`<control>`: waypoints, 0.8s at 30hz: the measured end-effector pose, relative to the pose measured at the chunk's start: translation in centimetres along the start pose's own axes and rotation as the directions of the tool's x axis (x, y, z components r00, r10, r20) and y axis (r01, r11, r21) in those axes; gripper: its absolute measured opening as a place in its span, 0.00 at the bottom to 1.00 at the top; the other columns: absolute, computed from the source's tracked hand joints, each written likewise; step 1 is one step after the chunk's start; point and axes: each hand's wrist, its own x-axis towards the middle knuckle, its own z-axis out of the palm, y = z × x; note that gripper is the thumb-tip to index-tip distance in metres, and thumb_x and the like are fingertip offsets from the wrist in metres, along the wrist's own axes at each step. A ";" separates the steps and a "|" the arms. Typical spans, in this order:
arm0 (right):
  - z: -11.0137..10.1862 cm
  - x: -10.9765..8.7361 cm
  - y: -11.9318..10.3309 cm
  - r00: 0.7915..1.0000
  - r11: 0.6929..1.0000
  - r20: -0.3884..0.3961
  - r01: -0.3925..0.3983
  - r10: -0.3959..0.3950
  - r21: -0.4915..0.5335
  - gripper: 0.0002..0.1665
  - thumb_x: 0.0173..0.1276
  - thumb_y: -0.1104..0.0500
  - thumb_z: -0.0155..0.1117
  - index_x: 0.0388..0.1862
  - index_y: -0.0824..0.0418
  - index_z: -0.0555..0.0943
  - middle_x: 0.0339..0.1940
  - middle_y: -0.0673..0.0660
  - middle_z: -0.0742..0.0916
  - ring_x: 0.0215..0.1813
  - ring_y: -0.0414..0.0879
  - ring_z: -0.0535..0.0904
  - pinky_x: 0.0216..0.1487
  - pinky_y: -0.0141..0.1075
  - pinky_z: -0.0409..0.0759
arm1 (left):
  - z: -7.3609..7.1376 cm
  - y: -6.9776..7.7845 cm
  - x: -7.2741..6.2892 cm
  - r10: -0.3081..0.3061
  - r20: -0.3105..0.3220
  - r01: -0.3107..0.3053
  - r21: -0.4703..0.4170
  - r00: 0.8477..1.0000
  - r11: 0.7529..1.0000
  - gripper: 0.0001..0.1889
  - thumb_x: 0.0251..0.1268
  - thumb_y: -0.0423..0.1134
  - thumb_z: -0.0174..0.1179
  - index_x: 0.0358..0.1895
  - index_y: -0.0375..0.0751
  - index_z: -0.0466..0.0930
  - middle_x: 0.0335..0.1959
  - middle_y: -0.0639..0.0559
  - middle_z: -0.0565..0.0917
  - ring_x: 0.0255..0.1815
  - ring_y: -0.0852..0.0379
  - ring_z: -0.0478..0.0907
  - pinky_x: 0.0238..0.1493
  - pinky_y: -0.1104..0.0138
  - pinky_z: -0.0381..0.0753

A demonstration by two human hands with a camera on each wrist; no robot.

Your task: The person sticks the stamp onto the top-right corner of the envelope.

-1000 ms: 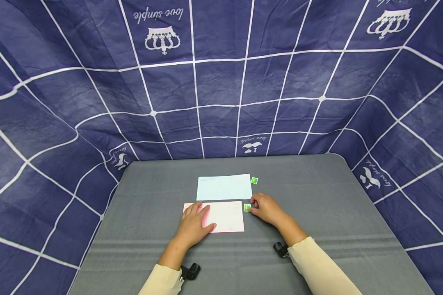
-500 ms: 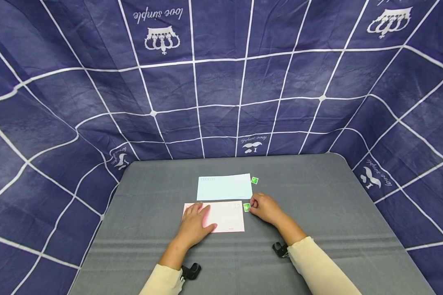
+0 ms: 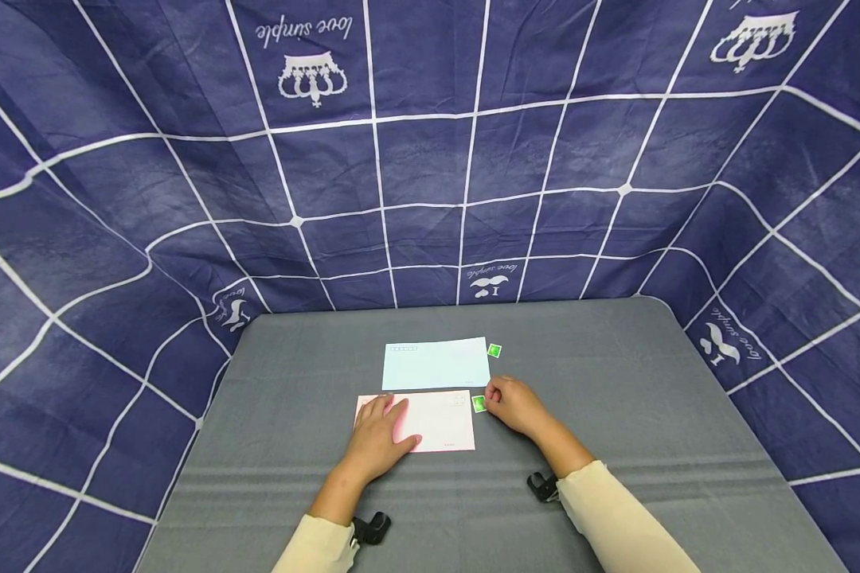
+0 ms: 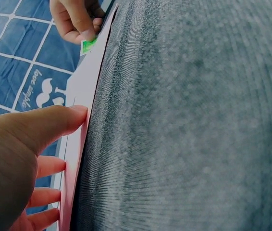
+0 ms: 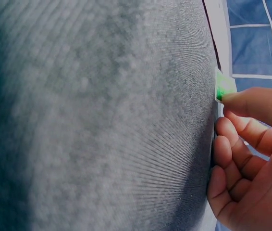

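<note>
Pinching nearer green postage stamp (image 3: 478, 403) by edge in right hand (image 3: 518, 407), resting spread left hand (image 3: 374, 440) on pink envelope (image 3: 444, 422); might crease or drop it if gripped unevenly

Navy fabric (image 3: 430, 165), white-gridded, hangs round back and sides of grey cloth-covered tabletop (image 3: 580, 342). Two upside-down crown prints (image 3: 313, 73) high on back; inverted "love simple" lettering (image 3: 304, 30) above left one. Moustache print (image 3: 489, 282) low, near far edge.
</note>
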 end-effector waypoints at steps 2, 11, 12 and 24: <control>0.0 0.0 0.0 1.000 1.000 0.001 0.006 -0.006 0.011 0.11 0.59 0.64 0.69 0.23 0.54 0.76 0.23 0.47 0.76 0.26 0.37 0.68 0.30 0.30 0.66 | 0.0 0.0 0.0 0.003 -0.002 -0.003 -0.002 1.000 1.000 0.37 0.56 0.55 0.70 0.68 0.40 0.76 0.68 0.33 0.73 0.70 0.33 0.66 0.73 0.42 0.63; -0.4 0.0 -0.2 0.999 0.997 0.026 -0.021 0.019 0.079 0.09 0.60 0.65 0.67 0.24 0.56 0.77 0.24 0.48 0.77 0.27 0.38 0.70 0.31 0.29 0.68 | 0.0 -0.1 -0.1 -0.001 0.003 0.001 -0.005 1.000 1.000 0.37 0.56 0.55 0.70 0.68 0.40 0.76 0.68 0.33 0.73 0.70 0.33 0.66 0.72 0.40 0.63; -0.3 0.0 -0.2 0.999 0.996 0.030 -0.024 0.021 0.083 0.09 0.60 0.65 0.67 0.24 0.56 0.77 0.24 0.48 0.77 0.27 0.38 0.70 0.32 0.29 0.68 | 0.0 0.0 -0.1 -0.002 0.004 0.002 -0.005 1.000 1.000 0.38 0.56 0.55 0.70 0.68 0.40 0.76 0.68 0.33 0.73 0.70 0.33 0.66 0.72 0.40 0.63; -0.3 0.1 -0.4 0.997 0.987 0.047 -0.061 0.055 0.150 0.06 0.63 0.63 0.66 0.28 0.55 0.79 0.27 0.48 0.79 0.31 0.37 0.71 0.35 0.28 0.69 | -0.1 0.1 -0.2 -0.016 0.017 0.016 -0.022 1.000 1.000 0.38 0.58 0.55 0.69 0.70 0.42 0.74 0.70 0.34 0.71 0.72 0.33 0.64 0.73 0.41 0.62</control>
